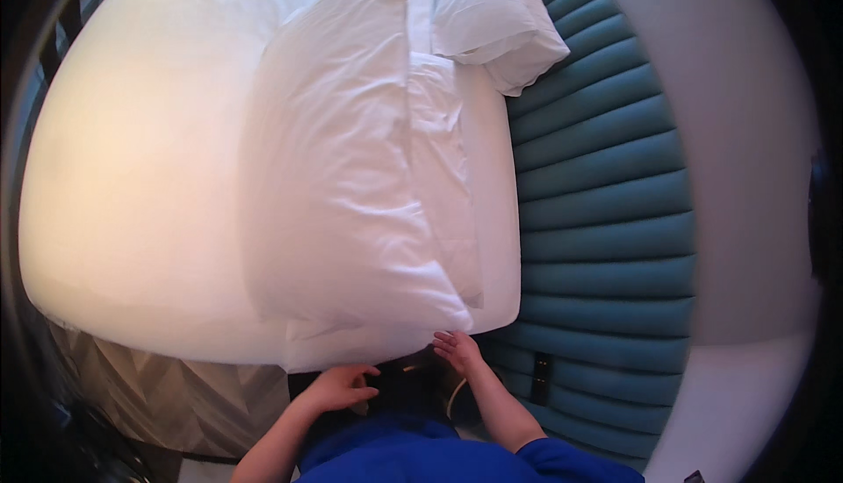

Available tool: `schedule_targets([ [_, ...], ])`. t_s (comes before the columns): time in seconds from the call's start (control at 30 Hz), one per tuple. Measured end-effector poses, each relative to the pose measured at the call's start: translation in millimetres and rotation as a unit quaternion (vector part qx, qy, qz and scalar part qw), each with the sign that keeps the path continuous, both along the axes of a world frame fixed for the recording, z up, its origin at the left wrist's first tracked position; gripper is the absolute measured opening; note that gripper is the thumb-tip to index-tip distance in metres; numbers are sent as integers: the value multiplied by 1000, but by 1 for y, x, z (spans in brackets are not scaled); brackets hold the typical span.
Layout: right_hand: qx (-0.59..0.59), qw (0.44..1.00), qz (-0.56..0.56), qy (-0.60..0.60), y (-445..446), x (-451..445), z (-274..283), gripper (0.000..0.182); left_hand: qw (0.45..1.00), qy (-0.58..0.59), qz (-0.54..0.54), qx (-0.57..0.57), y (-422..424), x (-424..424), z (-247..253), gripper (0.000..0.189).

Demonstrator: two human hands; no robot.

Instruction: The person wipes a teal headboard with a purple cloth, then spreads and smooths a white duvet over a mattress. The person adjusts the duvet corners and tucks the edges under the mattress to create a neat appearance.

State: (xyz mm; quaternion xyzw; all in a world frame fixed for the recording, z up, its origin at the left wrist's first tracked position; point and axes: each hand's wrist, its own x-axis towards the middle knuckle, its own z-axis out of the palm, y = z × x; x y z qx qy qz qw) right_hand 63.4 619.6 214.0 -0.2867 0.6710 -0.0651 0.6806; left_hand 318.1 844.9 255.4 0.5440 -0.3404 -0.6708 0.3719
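Observation:
A white duvet (329, 173) lies folded over in a wide band across the head half of a bed. Under its edge a flat white cloth (448, 219) shows, spread on the white-covered mattress (498, 219). My right hand (458, 351) is just below the duvet's near corner, palm turned inward and fingers a little apart; contact with the fabric is unclear. Lower and to the left, my left hand (344, 387) hovers beside the hanging white edge, thumb and fingers apart, nothing between them.
White pillows (490, 22) are stacked at the far top corner, against a teal channel-tufted headboard (606, 219). A black socket panel (541, 377) is set into the headboard's near end. A chevron-patterned carpet (178, 404) runs along the bed's near side.

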Motion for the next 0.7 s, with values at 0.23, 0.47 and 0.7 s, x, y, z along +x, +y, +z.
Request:
schedule_targets([
  [0.23, 14, 939, -294, -179, -57, 27, -28, 62, 973, -139, 157, -92, -99, -59, -23, 34],
  [0.47, -80, 902, -211, -368, -120, 53, 78, 44, 884, -26, 460, -81, -126, -27, 40, 29],
  [0.7, -169, 881, -213, -387, -203, -100, 117, 54, 823, -36, 556, -111, -77, 3, 74, 70],
])
